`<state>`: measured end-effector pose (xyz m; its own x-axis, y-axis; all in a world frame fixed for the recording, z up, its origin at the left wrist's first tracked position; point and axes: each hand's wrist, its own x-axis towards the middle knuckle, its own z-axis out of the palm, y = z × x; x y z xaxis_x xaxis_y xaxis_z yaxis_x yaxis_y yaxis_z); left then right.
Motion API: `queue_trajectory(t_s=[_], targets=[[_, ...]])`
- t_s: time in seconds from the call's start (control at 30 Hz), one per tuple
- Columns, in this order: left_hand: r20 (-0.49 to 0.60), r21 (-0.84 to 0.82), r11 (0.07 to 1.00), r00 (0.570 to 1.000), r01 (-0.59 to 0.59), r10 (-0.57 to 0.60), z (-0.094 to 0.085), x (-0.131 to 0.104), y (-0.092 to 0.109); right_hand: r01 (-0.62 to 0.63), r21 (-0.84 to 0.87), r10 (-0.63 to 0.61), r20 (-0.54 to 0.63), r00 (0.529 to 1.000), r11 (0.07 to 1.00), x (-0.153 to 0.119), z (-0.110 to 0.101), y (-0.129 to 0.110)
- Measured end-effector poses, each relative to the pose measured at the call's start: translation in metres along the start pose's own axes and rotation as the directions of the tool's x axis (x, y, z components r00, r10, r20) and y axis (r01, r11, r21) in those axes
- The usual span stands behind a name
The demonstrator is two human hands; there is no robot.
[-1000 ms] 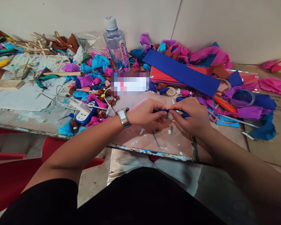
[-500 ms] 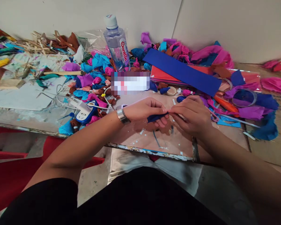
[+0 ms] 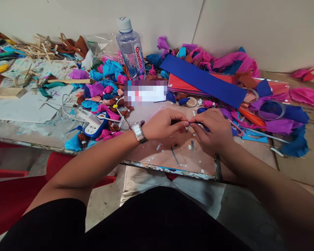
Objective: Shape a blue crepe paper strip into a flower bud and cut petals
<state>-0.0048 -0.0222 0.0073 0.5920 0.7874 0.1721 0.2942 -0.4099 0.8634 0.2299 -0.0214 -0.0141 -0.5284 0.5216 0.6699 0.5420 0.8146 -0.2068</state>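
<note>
Over the table's near middle, my left hand (image 3: 167,124) and my right hand (image 3: 211,128) meet fingertip to fingertip. Both are closed in a pinch on a small piece of dark blue crepe paper (image 3: 204,126). Most of it shows under my right fingers, and its tip is pinched between the two hands; the rest is hidden. Just beyond my right hand lies another dark blue paper bud (image 3: 201,110). A small round tape ring (image 3: 191,101) and a pink paper bud (image 3: 209,104) sit behind the hands.
A water bottle (image 3: 131,52) stands at the back among crumpled coloured papers. A long blue strip (image 3: 202,80) lies across red sheets (image 3: 181,83). To the left are a power strip (image 3: 95,127) with cables and a pile of wooden sticks (image 3: 45,47). Scraps dot the tabletop.
The blue paper has shifted from across my left palm to under my right fingers. My left fingers, partly stretched before, have curled in, and my left wrist has turned.
</note>
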Motion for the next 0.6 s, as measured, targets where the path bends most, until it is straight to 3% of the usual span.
queue_trajectory(t_s=[0.13, 0.27, 0.43, 0.6], targets=[[-0.086, 0.402, 0.903, 0.976, -0.151, 0.201, 0.005, -0.002, -0.003, -0.084, 0.063, 0.084, 0.002, 0.996, 0.994, -0.001, 0.002, -0.002], [-0.076, 0.594, 0.773, 0.941, -0.223, 0.330, 0.008, -0.002, -0.010, -0.151, 0.087, 0.150, 0.014, 0.989, 0.985, 0.001, 0.001, -0.007], [-0.068, 0.667, 0.710, 0.930, -0.228, 0.362, 0.010, -0.002, -0.012, -0.190, 0.097, 0.186, 0.046, 0.981, 0.977, 0.002, 0.001, -0.010], [-0.095, 0.599, 0.768, 0.933, -0.225, 0.348, 0.010, -0.002, -0.011, -0.234, 0.092, 0.229, 0.061, 0.971, 0.968, 0.002, 0.002, -0.010]])
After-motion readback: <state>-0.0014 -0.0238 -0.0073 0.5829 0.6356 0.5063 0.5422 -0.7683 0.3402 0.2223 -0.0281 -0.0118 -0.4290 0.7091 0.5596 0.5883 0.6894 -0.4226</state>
